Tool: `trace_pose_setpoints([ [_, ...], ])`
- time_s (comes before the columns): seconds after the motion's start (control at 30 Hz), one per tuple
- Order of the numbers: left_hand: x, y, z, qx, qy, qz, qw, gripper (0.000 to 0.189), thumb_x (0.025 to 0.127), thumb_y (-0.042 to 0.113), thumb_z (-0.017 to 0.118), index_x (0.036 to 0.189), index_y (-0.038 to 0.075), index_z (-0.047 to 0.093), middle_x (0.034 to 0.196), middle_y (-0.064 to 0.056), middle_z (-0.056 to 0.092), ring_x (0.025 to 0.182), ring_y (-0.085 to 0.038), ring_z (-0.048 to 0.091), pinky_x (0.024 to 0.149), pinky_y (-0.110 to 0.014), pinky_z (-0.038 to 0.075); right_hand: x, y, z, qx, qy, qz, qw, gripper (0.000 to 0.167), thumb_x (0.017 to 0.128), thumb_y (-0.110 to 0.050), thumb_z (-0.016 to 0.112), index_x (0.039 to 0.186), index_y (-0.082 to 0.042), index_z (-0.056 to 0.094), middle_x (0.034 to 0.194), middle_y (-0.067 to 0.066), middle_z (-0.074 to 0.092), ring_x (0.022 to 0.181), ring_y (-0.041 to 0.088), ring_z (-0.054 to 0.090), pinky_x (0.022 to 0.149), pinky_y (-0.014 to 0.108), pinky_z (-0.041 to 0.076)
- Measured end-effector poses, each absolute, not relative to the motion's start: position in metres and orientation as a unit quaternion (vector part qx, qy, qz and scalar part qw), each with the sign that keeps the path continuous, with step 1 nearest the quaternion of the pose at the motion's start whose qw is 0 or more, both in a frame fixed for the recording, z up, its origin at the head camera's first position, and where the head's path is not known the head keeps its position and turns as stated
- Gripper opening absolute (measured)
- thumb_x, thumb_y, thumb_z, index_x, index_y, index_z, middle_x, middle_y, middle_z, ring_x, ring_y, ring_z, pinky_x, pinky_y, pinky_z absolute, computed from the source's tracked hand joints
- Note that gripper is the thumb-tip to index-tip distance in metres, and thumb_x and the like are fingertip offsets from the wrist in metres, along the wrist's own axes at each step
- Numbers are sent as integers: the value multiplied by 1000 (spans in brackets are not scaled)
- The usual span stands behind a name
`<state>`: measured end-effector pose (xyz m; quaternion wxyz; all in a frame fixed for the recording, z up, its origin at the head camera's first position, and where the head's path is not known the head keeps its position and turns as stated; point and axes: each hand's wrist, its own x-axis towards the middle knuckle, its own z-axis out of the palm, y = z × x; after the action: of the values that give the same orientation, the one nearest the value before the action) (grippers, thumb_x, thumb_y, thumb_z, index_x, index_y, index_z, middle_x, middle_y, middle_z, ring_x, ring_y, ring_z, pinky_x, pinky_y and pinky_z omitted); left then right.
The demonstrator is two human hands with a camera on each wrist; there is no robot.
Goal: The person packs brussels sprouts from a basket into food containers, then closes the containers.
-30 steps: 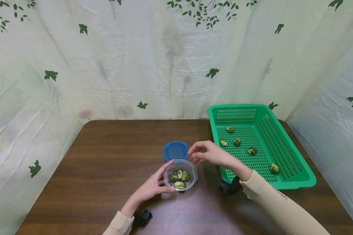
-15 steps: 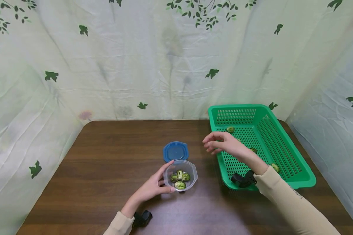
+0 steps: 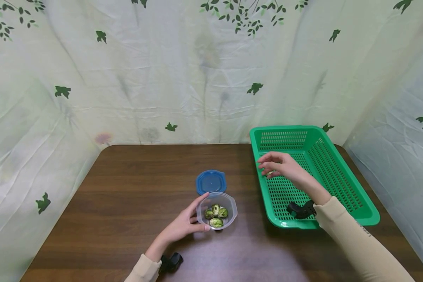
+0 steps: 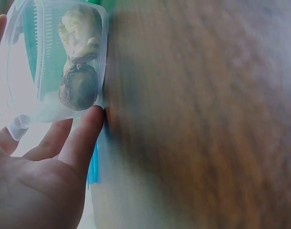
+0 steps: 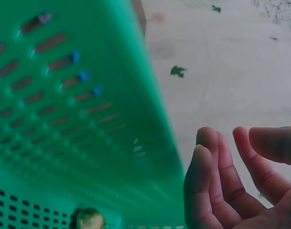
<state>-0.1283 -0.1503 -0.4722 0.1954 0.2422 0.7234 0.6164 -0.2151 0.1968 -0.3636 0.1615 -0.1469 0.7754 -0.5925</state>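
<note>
My left hand [image 3: 184,224] holds a clear plastic container [image 3: 233,211] on the table, thumb at its near side and fingers along its far left side. Several Brussels sprouts [image 3: 216,223] sit inside it; two show through its wall in the left wrist view. Over the left part of a green basket [image 3: 368,213] hovers my right hand [image 3: 280,164], fingers loosely bent and holding nothing. One Brussels sprout [image 5: 90,219] lies in the basket in the right wrist view. From the head, my right hand and arm cover most of the sprouts there.
A blue lid [image 3: 210,181] lies just behind the container on the brown wooden table [image 3: 127,188]. A patterned cloth [image 3: 183,78] hangs behind and beside the table. The basket walls rise around its floor at the right.
My right hand has moved from beside the lid, right and away from me, to above the basket. The left hand and the container have stayed in place.
</note>
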Motion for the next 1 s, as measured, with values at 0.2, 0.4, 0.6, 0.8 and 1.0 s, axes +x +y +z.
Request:
trace_pose_setpoints([
  [0.2,-128,-151,-473,244,722,617,194,86,87,8,70,154,19,16,150,-22,26,135,-40,31,97,-37,44,-221,207,-370,-133,774,-600,155,33,98,-13,54,122,10,52,111,25,60,91,30,64,77,34,54],
  [0.4,-128,-150,-473,241,723,618,195,86,87,9,70,154,18,16,151,-23,25,134,-40,31,96,-35,44,-226,216,-377,-123,788,-586,144,30,99,-13,53,120,8,53,108,17,62,96,40,61,80,41,54],
  [0.6,-128,-150,-472,240,723,618,194,86,87,8,70,154,18,17,151,-23,25,134,-40,32,96,-38,45,-232,224,-385,-110,806,-563,146,33,100,-14,51,124,8,51,120,28,55,101,45,58,78,38,53],
  [0.8,-128,-150,-471,241,720,621,195,86,87,8,70,154,17,16,150,-24,25,134,-40,32,96,-40,44,-237,228,-386,-108,808,-555,165,35,100,-14,49,128,8,48,122,28,53,103,44,57,80,40,53],
  [1.0,-127,-150,-471,237,721,620,199,86,87,8,70,154,18,16,150,-23,25,135,-40,30,96,-37,45,-244,231,-388,-101,809,-549,185,39,101,-13,48,132,10,43,128,31,48,103,42,57,87,50,49],
])
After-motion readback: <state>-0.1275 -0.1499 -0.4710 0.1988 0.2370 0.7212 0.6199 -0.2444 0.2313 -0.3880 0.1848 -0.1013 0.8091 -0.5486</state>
